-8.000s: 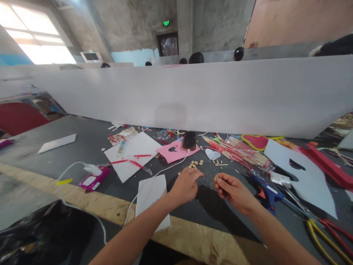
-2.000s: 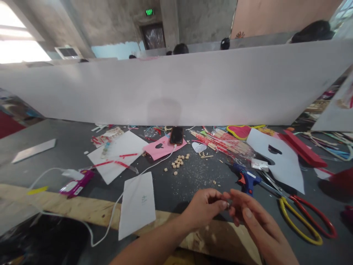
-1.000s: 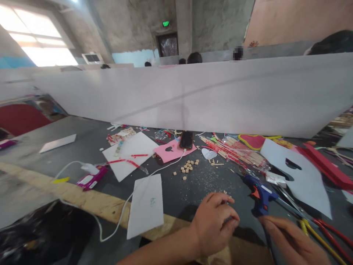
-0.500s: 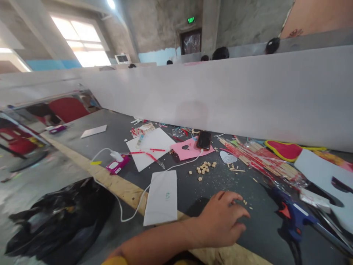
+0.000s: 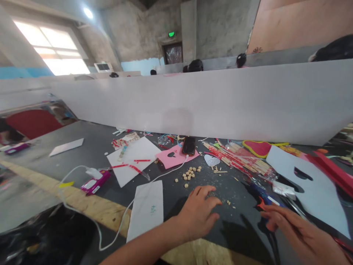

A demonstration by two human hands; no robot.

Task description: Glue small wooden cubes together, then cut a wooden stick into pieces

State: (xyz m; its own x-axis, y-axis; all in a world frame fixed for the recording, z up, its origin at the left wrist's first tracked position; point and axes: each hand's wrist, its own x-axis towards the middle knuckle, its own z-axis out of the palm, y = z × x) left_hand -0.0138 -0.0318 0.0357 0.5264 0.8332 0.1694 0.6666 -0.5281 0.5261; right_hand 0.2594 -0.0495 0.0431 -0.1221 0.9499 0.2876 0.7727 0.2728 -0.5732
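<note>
My left hand [image 5: 197,211] hovers over the dark table with its fingers apart and nothing in it. Just beyond it lies a small pile of beige cube-like pieces [image 5: 190,173]. At the right, my right hand [image 5: 295,224] is over a blue glue gun [image 5: 260,193] with a red trigger, its fingers near the trigger and covering the handle; whether they grip it is hidden. A white sheet marked in green [image 5: 146,209] lies left of my left hand. Bundled sticks in red-and-clear wrapping [image 5: 242,156] lie behind the glue gun.
A phone [image 5: 189,145] on a cable rests on pink paper [image 5: 171,157]. A purple power strip [image 5: 96,183] sits at the left, above a black plastic bag [image 5: 49,235]. White cut-out board [image 5: 311,191] lies at right. A white partition [image 5: 220,106] runs behind.
The view has turned right. My right hand has come into view at the glue gun. My left hand stays over the table, its fingers still apart.
</note>
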